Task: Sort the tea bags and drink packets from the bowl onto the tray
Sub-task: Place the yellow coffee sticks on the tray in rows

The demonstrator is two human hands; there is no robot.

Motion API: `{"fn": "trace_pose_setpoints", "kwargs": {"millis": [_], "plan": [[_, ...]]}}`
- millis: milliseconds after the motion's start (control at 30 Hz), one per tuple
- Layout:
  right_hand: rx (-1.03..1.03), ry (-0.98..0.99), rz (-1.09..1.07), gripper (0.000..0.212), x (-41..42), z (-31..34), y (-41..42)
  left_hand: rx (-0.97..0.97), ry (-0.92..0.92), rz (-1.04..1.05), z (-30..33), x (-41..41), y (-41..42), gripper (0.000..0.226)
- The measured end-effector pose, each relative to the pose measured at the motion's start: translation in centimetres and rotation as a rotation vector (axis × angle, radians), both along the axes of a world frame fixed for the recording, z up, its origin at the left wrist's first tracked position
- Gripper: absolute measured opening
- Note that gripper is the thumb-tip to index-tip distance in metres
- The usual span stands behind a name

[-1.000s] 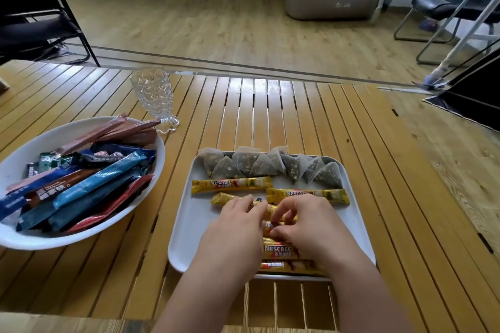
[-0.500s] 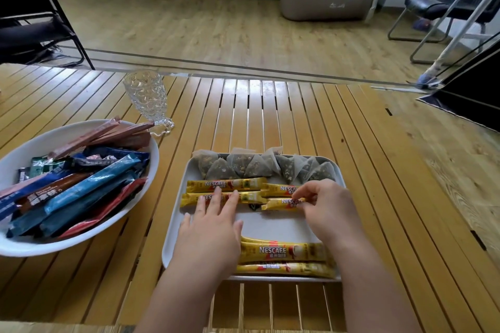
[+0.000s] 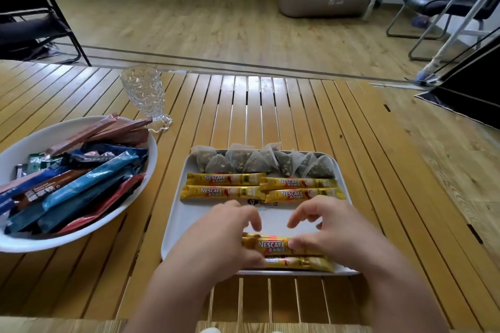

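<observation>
A white tray [image 3: 176, 222] lies on the slatted table in front of me. Pyramid tea bags [image 3: 259, 162] line its far edge, and several yellow Nescafe sticks [image 3: 224, 184] lie in two rows just below them. More yellow sticks [image 3: 270, 244] lie along the tray's near edge. My left hand [image 3: 216, 238] and my right hand [image 3: 332, 230] both hover over these near sticks, fingers curled, each pinching an end of the top stick. The white bowl [image 3: 24, 143] at the left holds several blue, red, brown and pink packets [image 3: 81, 186].
A clear patterned glass [image 3: 144, 94] stands behind the bowl, close to the tray's far left corner. The table's right edge runs beside the tray. Black chairs, a grey pouf and bare floor lie beyond the table.
Both hands have pulled back from the upper rows of yellow sticks to the near edge of the tray and now pinch a stick there. The upper rows lie straightened.
</observation>
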State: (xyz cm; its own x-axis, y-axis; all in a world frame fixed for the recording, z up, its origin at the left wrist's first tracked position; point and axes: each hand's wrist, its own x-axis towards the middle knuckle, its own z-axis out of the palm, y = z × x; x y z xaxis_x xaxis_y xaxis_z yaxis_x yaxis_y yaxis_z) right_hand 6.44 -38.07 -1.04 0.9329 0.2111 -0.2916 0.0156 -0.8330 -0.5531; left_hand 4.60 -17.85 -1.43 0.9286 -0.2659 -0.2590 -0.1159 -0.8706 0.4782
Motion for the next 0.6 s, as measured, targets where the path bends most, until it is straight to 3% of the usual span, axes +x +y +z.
{"fn": "trace_pose_setpoints", "kwargs": {"millis": [133, 267, 400, 600], "plan": [[-0.073, 0.152, 0.064, 0.029, -0.2, 0.4, 0.5, 0.059, 0.031, -0.001, 0.0, 0.1, -0.3, 0.034], [-0.035, 0.040, 0.004, 0.017, -0.1, 0.4, 0.5, -0.024, -0.008, 0.074, -0.1, 0.2, -0.1, 0.024], [-0.020, -0.076, -0.137, 0.019, 0.4, 0.1, -1.0, -0.056, -0.098, 0.200, -0.1, 0.2, 0.4, 0.036], [-0.098, -0.140, -0.242, 0.015, 0.8, -0.9, -0.8, 0.024, -0.024, 0.100, -0.7, 0.3, -1.1, 0.027]]}}
